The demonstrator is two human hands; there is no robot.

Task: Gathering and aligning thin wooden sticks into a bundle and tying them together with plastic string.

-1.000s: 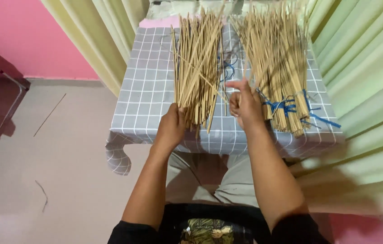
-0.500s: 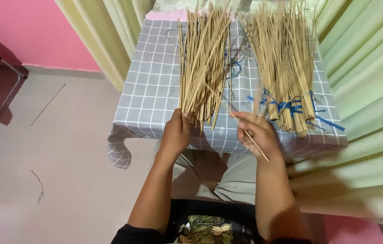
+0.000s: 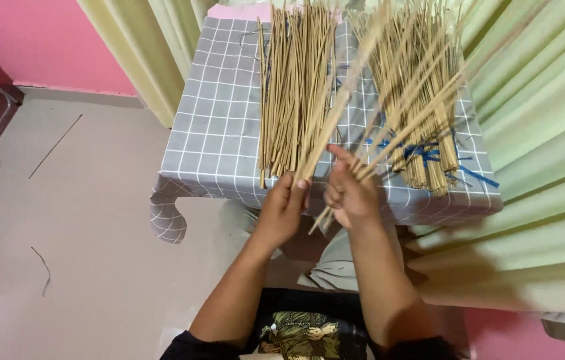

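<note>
Right hand (image 3: 351,197) is clamped on a few sticks (image 3: 396,130) lifted over the table (image 3: 212,133) edge, left hand (image 3: 284,207) closed on the near ends of the left pile (image 3: 294,93), so mid-sorting I'd say: next, lay them square on that pile, clear of the blue-tied bundle (image 3: 422,113).

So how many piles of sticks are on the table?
2. One loose pile of sticks lies on the table's middle, above the left hand. One blue-tied pile lies at the right, beyond the right hand, which holds a few sticks.
</note>
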